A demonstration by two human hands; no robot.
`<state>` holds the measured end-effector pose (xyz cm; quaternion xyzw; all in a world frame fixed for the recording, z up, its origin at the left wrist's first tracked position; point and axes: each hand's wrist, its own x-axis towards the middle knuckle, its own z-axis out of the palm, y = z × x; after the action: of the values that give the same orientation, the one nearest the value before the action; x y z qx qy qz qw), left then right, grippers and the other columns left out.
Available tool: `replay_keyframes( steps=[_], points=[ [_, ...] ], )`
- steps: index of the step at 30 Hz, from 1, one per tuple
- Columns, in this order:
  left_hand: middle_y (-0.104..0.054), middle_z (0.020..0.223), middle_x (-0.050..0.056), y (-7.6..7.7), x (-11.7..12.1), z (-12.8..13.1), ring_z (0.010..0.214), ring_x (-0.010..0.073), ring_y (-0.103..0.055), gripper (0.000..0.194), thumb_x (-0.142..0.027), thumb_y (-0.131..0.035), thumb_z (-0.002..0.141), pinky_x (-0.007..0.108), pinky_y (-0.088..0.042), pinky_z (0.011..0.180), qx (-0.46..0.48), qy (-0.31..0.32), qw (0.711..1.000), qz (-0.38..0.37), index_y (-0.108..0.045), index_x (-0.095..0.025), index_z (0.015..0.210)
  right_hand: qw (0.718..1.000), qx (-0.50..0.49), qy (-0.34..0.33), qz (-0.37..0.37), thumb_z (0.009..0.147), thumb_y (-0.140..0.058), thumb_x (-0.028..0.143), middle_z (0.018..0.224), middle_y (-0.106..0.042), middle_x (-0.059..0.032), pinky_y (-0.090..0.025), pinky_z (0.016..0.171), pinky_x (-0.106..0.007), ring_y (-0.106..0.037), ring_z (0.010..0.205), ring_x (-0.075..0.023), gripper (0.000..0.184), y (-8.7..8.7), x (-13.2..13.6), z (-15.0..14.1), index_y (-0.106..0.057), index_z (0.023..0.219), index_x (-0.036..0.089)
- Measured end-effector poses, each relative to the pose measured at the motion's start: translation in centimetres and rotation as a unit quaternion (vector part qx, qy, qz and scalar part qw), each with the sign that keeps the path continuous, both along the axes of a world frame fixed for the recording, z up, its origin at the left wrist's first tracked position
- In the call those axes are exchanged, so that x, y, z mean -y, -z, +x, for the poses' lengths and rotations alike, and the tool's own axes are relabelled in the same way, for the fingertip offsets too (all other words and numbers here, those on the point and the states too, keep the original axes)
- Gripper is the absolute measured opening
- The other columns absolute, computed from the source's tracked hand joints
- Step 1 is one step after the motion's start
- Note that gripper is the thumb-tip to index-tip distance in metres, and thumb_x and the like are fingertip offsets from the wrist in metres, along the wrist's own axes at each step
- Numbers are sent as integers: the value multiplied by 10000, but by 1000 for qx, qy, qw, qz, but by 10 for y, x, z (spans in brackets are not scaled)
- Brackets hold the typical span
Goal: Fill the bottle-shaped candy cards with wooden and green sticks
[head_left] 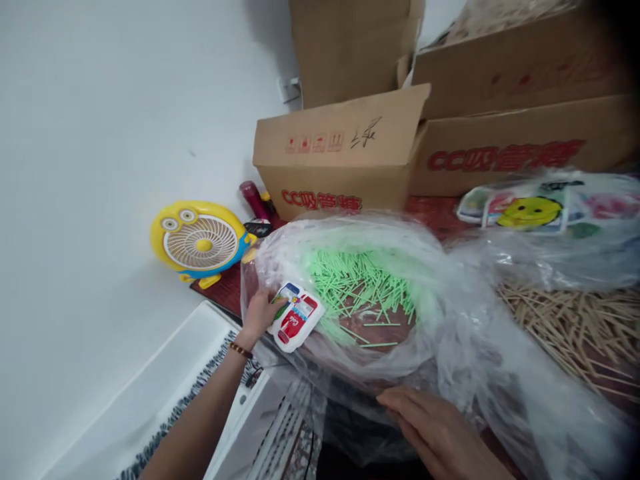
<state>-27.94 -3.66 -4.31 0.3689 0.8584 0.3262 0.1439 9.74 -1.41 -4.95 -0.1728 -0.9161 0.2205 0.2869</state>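
My left hand (258,315) grips a small white packet (296,316) printed with a red cola bottle and a blue and green picture. The thumb lies over its face and the other fingers are mostly hidden. This packet is at the left rim of a large clear plastic bag (345,233), opened wide on the table. Inside the bag lies a loose heap of thin light-green sticks (363,280). Near the bag's front edge is my right hand (435,427), its fingers stretched out side by side, holding nothing that I can see.
Cardboard boxes (330,143) with red print stand behind the bag. A yellow toy-shaped fan (200,240) and a dark red bottle (253,197) are at the left. On the right are tan sticks (575,327) and printed packets (545,207) in plastic.
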Motion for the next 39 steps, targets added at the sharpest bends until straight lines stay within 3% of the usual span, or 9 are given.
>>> replay_keyframes(
  steps=[8,14,19,22,25,27,30,35,39],
  points=[
    [-577,594,-32,8,-4,-23,578,152,-534,227,-390,-662,683,238,-380,546,-38,0,999,-30,-555,-190,679,999,20,-14,-33,870,-398,74,1009,-733,-40,-579,738,-231,-708,845,-146,363,24,-10,10,-628,1101,234],
    [-568,633,-9,-12,1,-14,624,178,-527,164,-363,-621,737,260,-348,579,-117,-14,993,-22,-571,-208,724,997,40,-22,-61,908,-375,101,1015,-725,-57,-566,759,-249,-695,890,-156,343,31,-13,14,-631,1104,217],
    [-617,738,17,-59,31,21,679,187,-553,179,-388,-561,818,260,-393,605,-116,2,993,26,-569,-209,825,988,34,-57,-142,941,-384,155,975,-715,-40,-546,746,-254,-682,867,-154,293,5,-30,4,-636,1072,227],
    [-637,690,7,-89,47,61,590,160,-549,227,-415,-639,782,236,-405,534,131,78,986,68,-596,-193,799,970,-36,-31,-237,946,-432,227,1074,-684,-46,-501,896,-311,-633,1016,-169,235,-27,-45,-20,-627,1077,230],
    [-648,713,-2,-99,50,102,616,141,-565,208,-374,-702,753,218,-434,567,252,128,957,70,-629,-185,800,935,-92,-26,-342,906,-520,296,1122,-648,-65,-510,846,-319,-615,1012,-178,255,-55,-54,-48,-583,1140,218],
    [-654,744,1,-92,45,124,638,137,-573,189,-362,-690,776,212,-441,582,297,155,940,65,-633,-187,822,906,-62,-46,-416,852,-599,307,919,-671,-30,-513,696,-262,-629,803,-143,218,-63,-56,-61,-597,1036,189],
    [-643,743,1,-68,36,148,641,133,-560,173,-349,-681,786,208,-438,584,345,189,917,61,-621,-188,813,886,-61,-31,-459,849,-580,282,729,-613,18,-448,592,-203,-559,651,-100,123,-56,-54,-63,-596,823,162],
    [-570,667,-11,-27,31,176,639,124,-494,215,-349,-646,809,196,-386,560,277,214,934,65,-624,-166,699,891,-30,40,-451,832,-580,260,657,-562,27,-381,551,-196,-507,614,-101,135,-30,-50,-35,-593,737,166],
    [-514,633,-23,-14,36,187,613,111,-432,280,-360,-585,850,197,-342,540,253,229,938,54,-595,-158,657,905,14,34,-423,862,-563,313,641,-522,30,-345,541,-203,-463,604,-98,218,-24,-53,-18,-579,695,173]
  ],
)
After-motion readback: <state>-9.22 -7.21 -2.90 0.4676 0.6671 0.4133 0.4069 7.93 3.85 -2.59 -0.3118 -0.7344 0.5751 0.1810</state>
